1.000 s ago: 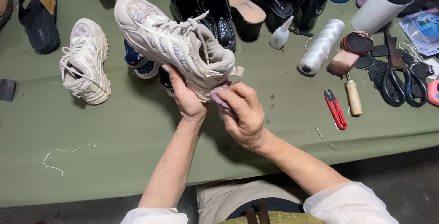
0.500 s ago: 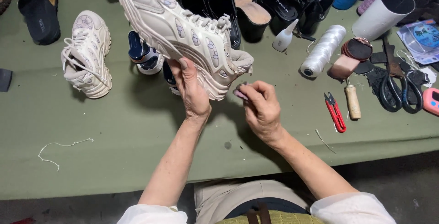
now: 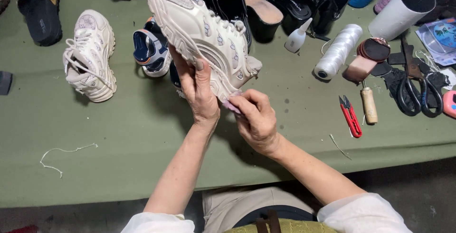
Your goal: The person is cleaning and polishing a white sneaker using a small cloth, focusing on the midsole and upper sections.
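Left hand [image 3: 199, 92] grips the white sneaker [image 3: 197, 28] by its sole, held tilted above the green table [image 3: 118, 142], while right hand [image 3: 256, 119] pinches a small pink pad [image 3: 232, 105] against the sneaker's heel edge, red snips [image 3: 350, 115] lying nearby.

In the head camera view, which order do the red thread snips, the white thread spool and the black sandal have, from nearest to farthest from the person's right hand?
Measured from the right hand:
1. Red thread snips, on the green cloth just to its right.
2. White thread spool, farther up and to the right, beside the glue bottle.
3. Black sandal, far across at the upper left corner.
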